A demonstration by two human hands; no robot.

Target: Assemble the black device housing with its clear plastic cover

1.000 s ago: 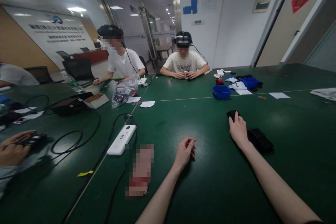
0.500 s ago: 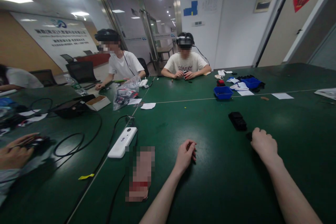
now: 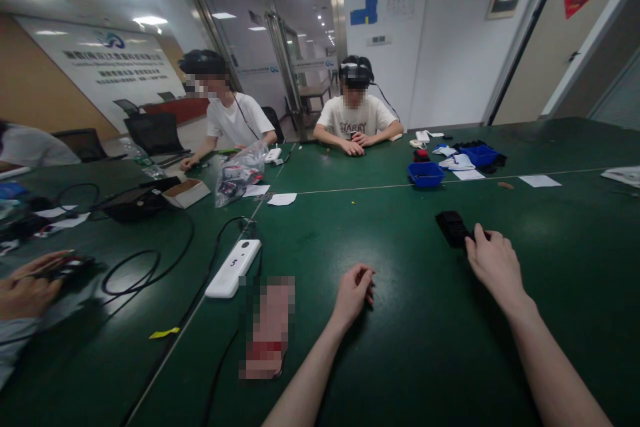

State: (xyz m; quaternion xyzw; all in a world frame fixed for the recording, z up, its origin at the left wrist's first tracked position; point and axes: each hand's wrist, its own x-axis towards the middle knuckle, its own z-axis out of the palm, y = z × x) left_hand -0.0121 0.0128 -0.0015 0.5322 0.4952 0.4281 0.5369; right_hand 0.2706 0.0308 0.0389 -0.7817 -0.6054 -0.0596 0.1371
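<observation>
My left hand (image 3: 354,292) rests on the green table (image 3: 320,240), its fingers loosely curled in and the thumb by the index finger. Nothing shows in it. Farther right, my right hand (image 3: 495,263) is closed on a small black piece (image 3: 483,234), mostly covered by the fingers. That piece is at the right end of a black block-like object (image 3: 451,228) lying on the table; whether the two touch, I cannot tell. A phone-shaped pinkish thing (image 3: 273,320), blurred out, lies left of my left forearm.
A white power bank (image 3: 234,268) marked 5 and black cables (image 3: 133,273) lie to the left. Beyond are a blue tray (image 3: 425,175), a clear bag (image 3: 240,177) and an open box (image 3: 187,193). Another person's hands (image 3: 35,283) work at far left; two people sit opposite.
My right hand has moved slightly left and away from me, bringing the small black piece up to the black block. My left hand stays put. The person opposite has lowered one hand.
</observation>
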